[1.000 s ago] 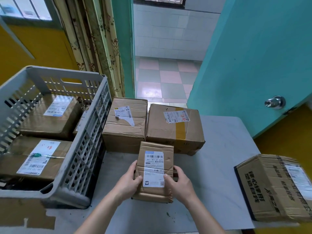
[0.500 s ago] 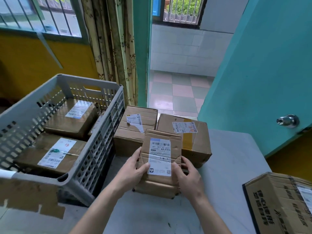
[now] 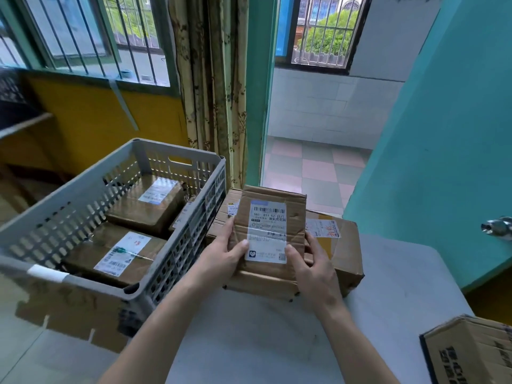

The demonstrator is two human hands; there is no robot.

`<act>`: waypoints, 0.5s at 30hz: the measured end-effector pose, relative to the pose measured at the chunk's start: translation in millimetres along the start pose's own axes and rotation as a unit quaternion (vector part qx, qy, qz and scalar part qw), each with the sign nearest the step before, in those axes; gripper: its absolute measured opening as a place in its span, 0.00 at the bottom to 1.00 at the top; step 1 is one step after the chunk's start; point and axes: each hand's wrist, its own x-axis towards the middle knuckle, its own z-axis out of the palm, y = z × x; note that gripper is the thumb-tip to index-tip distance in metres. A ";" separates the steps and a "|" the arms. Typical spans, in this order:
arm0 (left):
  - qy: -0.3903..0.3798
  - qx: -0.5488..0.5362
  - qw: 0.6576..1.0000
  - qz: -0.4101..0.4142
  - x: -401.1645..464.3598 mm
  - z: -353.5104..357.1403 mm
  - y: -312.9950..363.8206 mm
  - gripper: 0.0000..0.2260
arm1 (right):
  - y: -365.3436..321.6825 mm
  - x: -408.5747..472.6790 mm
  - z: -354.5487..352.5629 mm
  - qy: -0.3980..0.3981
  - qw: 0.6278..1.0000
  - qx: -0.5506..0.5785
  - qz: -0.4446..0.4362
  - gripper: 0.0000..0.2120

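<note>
1. Centre of frame, slightly low: small parcel (image 3: pixel 263 279) held in both hands in front of two bigger boxes (image 3: pixel 346 253), tilted up, label (image 3: pixel 268 234) facing the camera. Lower edge is close to the table (image 3: pixel 401 273); contact unclear.
2. Grip: left hand (image 3: pixel 221 254) wraps the left edge, thumb on the front. Right hand (image 3: pixel 315 267) does the same on the right edge. Both closed firmly on the parcel.
3. Step, likely: label check or pick-up before sorting.
4. Next move, likely: carry it left, lift clear of the crate (image 3: pixel 180 149) rim, then lower it onto the boxes inside (image 3: pixel 110 256).
5. Look: brown cardboard, creased and dented, clear tape, white barcode label.
</note>
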 end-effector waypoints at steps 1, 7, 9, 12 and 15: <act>0.009 0.001 1.000 0.009 0.9 -5.6 3.6 0.26 | -7.2 1.2 2.5 -0.005 1.000 0.001 -0.009 0.14; 0.044 -0.001 0.999 0.017 -1.0 -51.9 25.4 0.21 | -40.3 8.0 33.6 -0.004 0.999 -0.001 -0.044 0.14; 0.057 0.010 0.998 0.017 -2.8 -71.9 32.1 0.18 | -52.5 8.9 47.7 -0.004 0.998 0.007 -0.056 0.13; 0.068 -0.014 0.998 0.006 -3.1 -108.3 36.2 0.17 | -72.3 10.1 74.3 0.001 0.998 -0.002 -0.067 0.14; 0.049 -0.029 0.998 0.003 -0.8 -145.2 36.3 0.15 | -91.4 11.5 101.6 0.005 0.997 -0.005 -0.071 0.14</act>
